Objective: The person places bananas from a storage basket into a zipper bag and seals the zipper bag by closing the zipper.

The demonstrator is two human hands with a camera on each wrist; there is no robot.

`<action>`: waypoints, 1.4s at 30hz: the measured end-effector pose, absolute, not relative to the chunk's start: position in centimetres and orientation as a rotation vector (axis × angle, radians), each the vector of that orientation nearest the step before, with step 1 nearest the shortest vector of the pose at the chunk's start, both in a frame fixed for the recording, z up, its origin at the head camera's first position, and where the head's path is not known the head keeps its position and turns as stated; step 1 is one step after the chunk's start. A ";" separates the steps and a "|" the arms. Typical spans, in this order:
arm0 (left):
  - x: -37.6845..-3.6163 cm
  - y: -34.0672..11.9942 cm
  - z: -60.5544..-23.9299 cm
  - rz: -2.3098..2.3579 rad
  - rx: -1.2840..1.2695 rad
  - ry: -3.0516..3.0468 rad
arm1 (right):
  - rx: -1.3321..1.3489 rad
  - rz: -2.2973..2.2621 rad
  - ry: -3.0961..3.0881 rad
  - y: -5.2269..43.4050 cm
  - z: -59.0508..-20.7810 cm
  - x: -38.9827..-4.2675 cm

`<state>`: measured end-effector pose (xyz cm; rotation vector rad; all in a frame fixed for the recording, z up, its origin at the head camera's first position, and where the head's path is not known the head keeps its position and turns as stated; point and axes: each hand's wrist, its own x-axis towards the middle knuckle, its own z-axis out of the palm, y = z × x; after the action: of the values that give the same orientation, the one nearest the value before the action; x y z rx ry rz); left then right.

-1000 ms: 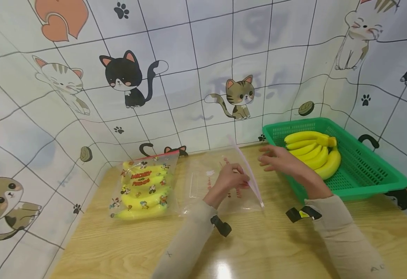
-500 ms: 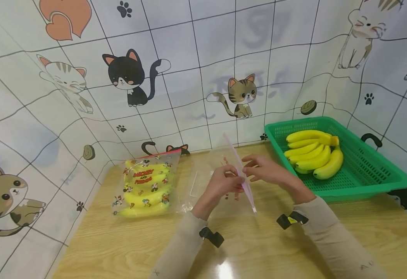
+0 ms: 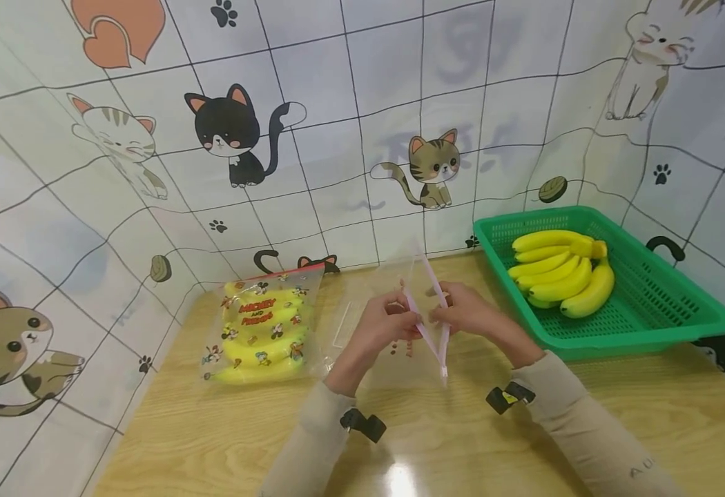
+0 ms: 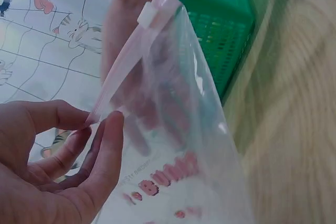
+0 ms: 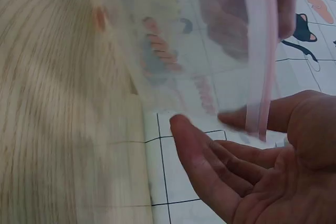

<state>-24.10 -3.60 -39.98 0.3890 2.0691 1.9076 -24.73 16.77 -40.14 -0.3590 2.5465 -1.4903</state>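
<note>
A clear zip bag (image 3: 371, 338) with pink print and a pink zip strip (image 3: 442, 338) is held over the wooden table (image 3: 462, 442). My left hand (image 3: 402, 312) pinches one lip of the bag's mouth and my right hand (image 3: 440, 314) pinches the other, so the two strips spread in a V. In the left wrist view, thumb and fingers of the left hand (image 4: 102, 119) nip the strip's end, with the bag (image 4: 178, 129) hanging from it. The right wrist view shows the right hand (image 5: 239, 124) with the strip (image 5: 262, 66) against its thumb.
A green basket (image 3: 648, 331) at the right holds a bunch of yellow bananas (image 3: 561, 269). A printed zip bag of bananas (image 3: 263, 331) lies at the left near the wall. Cat-patterned walls (image 3: 337, 138) close in the back and sides.
My right hand has come left from beside the basket to the bag and taken hold of one lip. The bag's mouth, shut before, is now pulled apart.
</note>
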 end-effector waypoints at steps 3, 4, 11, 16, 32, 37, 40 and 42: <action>-24.0 -4.1 -39.2 1.885 0.373 2.139 | -0.308 -1.511 2.540 16.8 -40.4 -24.7; -24.0 -4.3 -38.9 1.871 0.361 2.167 | -0.295 -1.518 2.534 16.8 -40.5 -24.7; -23.5 -5.7 -37.2 1.697 0.277 2.419 | -0.189 -1.506 2.625 17.0 -40.9 -24.9; -23.2 -5.8 -36.5 1.484 0.276 2.704 | -0.191 -1.520 2.659 16.9 -40.9 -25.0; -22.5 -5.0 -36.0 1.533 0.346 2.940 | -0.130 -1.213 2.783 16.5 -41.0 -25.0; -21.3 -4.9 -35.2 1.441 0.401 3.095 | -0.137 -1.159 2.739 16.9 -41.1 -25.0; -20.4 -4.8 -34.8 1.226 0.495 3.318 | -0.118 -1.145 2.677 17.1 -41.0 -24.9; -19.8 -4.8 -34.5 1.037 0.556 3.486 | -0.123 -1.141 2.639 17.3 -41.0 -24.9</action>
<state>-19.77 -4.83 -34.49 0.5557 3.4861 1.0367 -24.90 17.25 -41.00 -0.1234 2.6385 -1.1410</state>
